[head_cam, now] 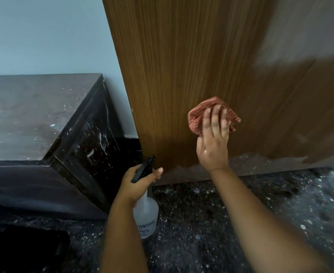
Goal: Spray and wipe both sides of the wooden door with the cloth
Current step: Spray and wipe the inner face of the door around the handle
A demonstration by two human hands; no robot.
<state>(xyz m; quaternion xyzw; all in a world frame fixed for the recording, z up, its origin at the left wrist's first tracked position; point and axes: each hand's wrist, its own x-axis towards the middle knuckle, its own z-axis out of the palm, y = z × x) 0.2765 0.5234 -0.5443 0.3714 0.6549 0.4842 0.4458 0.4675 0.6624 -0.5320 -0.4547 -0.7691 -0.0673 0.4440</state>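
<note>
The wooden door (182,66) fills the upper middle and right, brown with vertical grain; its bottom strip is worn and peeling. My right hand (213,140) presses a folded red-and-white cloth (197,115) flat against the door's lower part, fingers spread over it. My left hand (136,184) grips the neck of a translucent white spray bottle (145,215) with a black trigger head, held low beside the door's bottom left corner, nozzle pointing up toward the door.
A dark wooden cabinet (34,115) with paint splashes stands at the left against a pale blue wall (44,36). The speckled dark floor (221,223) spreads below the door. A grey glare patch covers the door's upper right.
</note>
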